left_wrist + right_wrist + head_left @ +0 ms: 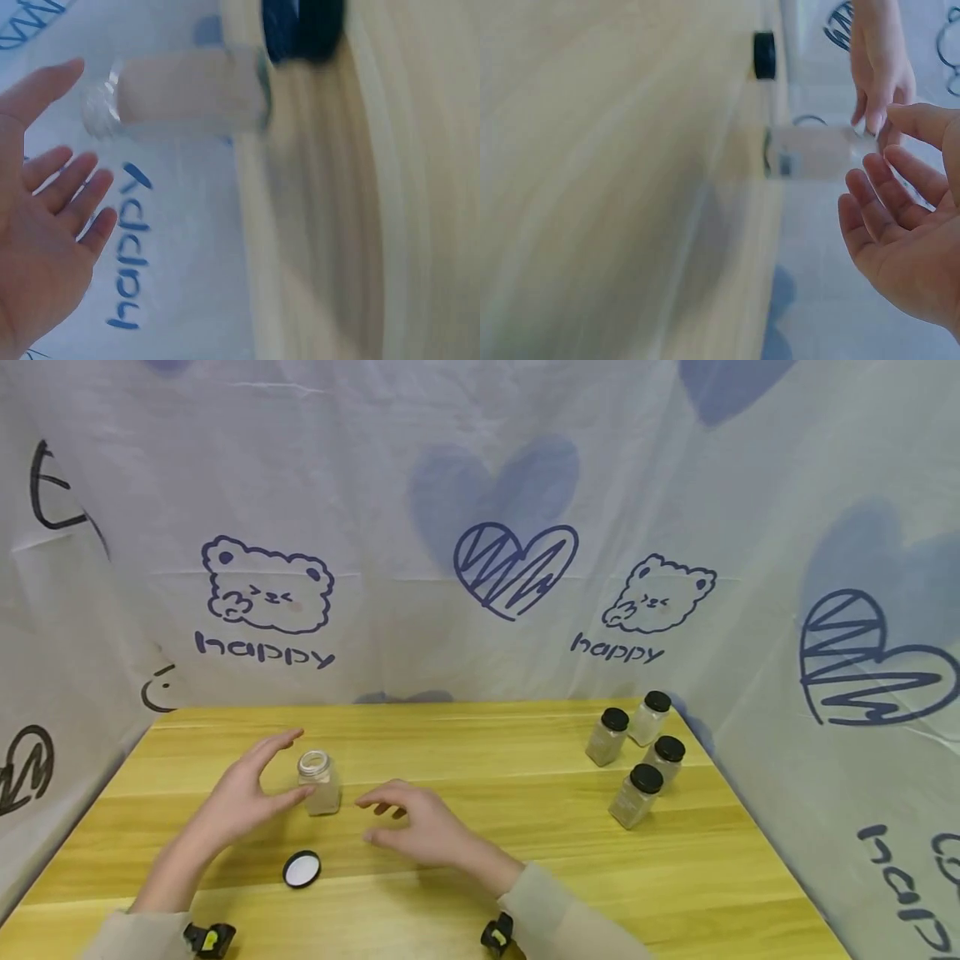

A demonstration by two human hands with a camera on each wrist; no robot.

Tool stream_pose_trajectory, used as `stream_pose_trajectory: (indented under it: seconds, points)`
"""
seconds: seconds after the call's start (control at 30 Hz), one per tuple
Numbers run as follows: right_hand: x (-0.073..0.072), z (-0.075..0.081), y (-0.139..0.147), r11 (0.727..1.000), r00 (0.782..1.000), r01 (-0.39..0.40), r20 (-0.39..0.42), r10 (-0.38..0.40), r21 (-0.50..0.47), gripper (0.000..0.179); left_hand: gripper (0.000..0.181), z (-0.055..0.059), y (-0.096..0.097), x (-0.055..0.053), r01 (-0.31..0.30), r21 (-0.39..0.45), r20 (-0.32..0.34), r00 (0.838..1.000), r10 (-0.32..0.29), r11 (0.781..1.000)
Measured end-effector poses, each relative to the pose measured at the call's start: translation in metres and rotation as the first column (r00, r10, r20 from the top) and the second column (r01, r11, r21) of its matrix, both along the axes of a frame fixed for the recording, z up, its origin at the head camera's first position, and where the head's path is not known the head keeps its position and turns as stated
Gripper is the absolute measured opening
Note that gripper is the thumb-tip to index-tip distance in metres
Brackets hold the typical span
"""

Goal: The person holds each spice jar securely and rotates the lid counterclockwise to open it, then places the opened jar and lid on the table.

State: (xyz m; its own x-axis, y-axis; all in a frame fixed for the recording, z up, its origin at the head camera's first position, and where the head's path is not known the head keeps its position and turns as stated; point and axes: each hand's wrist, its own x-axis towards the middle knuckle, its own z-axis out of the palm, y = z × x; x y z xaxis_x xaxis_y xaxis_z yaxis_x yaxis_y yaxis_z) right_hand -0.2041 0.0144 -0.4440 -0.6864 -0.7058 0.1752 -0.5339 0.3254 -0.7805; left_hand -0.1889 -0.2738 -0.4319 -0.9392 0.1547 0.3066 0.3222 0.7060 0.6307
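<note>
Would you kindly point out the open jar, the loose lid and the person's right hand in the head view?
Open jar [325,792], head view: on its body, below the neck.
Loose lid [302,869], head view: on its white face.
Right hand [422,827], head view: on the back of it.

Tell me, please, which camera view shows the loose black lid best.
Head view: the lid appears whole, its white inside visible. The left wrist view crops it at the top edge; the right wrist view shows only its dark side.

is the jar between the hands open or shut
Open: the jar shows a bare mouth, and a lid lies apart from it on the table.
</note>
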Motion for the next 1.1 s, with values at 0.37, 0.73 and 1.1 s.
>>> stream_pose_trajectory:
  seconds: [0.37, 0.73, 1.1]
  points:
    - [-0.002, 0.016, 0.07, 0.962, 0.973, 0.203, -0.068, -0.219, -0.182, 0.037, 0.088, 0.018, 0.056, 0.01, -0.091, 0.162, -0.18, 0.976, 0.12, 0.983]
    - [-0.007, 0.021, 0.146, 0.852, 0.864, 0.411, -0.159, -0.477, -0.324, 0.034, 0.085, 0.023, 0.129, -0.01, 0.035, 0.24, -0.318, 0.947, 0.045, 0.97]
    - [-0.008, 0.02, 0.217, 0.733, 0.743, 0.525, -0.188, -0.643, -0.433, 0.034, 0.082, 0.011, 0.201, -0.027, 0.146, 0.332, -0.24, 0.968, -0.066, 0.932]
